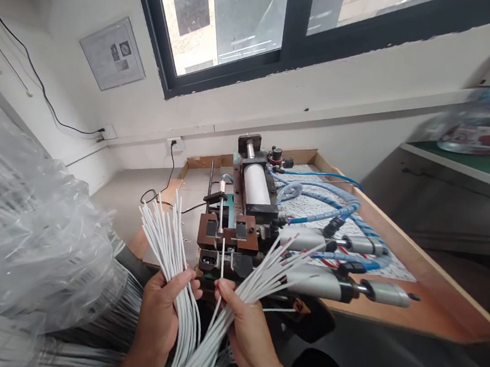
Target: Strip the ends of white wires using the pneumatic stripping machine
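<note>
My left hand (165,302) is closed around a fanned bundle of thin white cables (161,239). A second bundle of white cables (256,278), some with reddish tips, lies in my right hand (248,324). Between that hand's thumb and finger, a single white cable (222,257) is pinched upright. Its tip reaches up in front of the brown jaw blocks (227,232) of a pneumatic machine (256,185); I cannot tell whether it touches them. Below my hands the two bundles come together and run out of the bottom of the view.
Clear plastic bags (47,233) hold more cable bundles at the left. Blue air hoses (326,201) and silver cylinders (311,281) sit right of the machine, inside a wooden-edged tray (433,267). A green-topped shelf (466,160) with plastic-wrapped things stands at the right.
</note>
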A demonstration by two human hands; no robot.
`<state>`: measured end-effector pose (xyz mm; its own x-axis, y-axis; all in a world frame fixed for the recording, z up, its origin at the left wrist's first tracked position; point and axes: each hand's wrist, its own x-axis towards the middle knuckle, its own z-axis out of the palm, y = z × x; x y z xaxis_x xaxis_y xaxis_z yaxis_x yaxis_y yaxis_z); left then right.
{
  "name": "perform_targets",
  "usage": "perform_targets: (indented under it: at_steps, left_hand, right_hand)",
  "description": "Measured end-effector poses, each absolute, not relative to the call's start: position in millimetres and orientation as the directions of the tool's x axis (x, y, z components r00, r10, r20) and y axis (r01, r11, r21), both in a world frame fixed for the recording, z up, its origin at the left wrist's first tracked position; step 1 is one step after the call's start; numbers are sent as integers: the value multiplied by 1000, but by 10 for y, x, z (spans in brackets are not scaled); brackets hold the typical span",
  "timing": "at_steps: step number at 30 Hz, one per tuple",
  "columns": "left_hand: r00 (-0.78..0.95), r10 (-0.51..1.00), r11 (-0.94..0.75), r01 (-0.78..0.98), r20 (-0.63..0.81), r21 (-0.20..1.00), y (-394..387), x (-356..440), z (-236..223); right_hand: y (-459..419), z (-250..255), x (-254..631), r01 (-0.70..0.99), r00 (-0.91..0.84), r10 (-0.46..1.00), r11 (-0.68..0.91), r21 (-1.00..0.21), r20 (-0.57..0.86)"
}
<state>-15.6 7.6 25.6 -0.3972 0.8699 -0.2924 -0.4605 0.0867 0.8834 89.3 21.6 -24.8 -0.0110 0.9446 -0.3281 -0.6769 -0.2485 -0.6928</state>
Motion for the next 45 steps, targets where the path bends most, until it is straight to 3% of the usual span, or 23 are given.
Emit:
perform_targets:
  at_steps: [6,13,20,26,31,36,45]
  left_hand:
    - [-409,866,81,-454,-288,887,130,-141,314]
    - [-405,876,82,-410,-262,909,126,-138,276]
    - [-410,873,100,-383,-266,918,83,-121,209]
    - [-235,926,187,-391,-294,901,-120,-15,-39]
    - [-235,924,176,-441,-302,880,-233,-1,-144]
    - [-242,912,203,-438,-332,876,-261,-28,-171]
    - [-287,878,235,-438,-383,868,-294,-23,-148]
  right_hand:
    - [307,-201,880,-782,-139,892,-366,-505,-431]
    - [330,-223,855,-812,-145,875,-372,-451,-462]
    - [238,-178,867,-771,-116,910,-335,-541,-398]
    - [113,-153,922,-626,-241,909,-413,-661,-340]
    - [34,-208,958,-587,-141,951,-304,-751,-275]
    - [-101,-229,1004,-551,-164,964,-266,-791,-209]
    - [-30,-280,1031,-530,-122,944,-323,-784,-307]
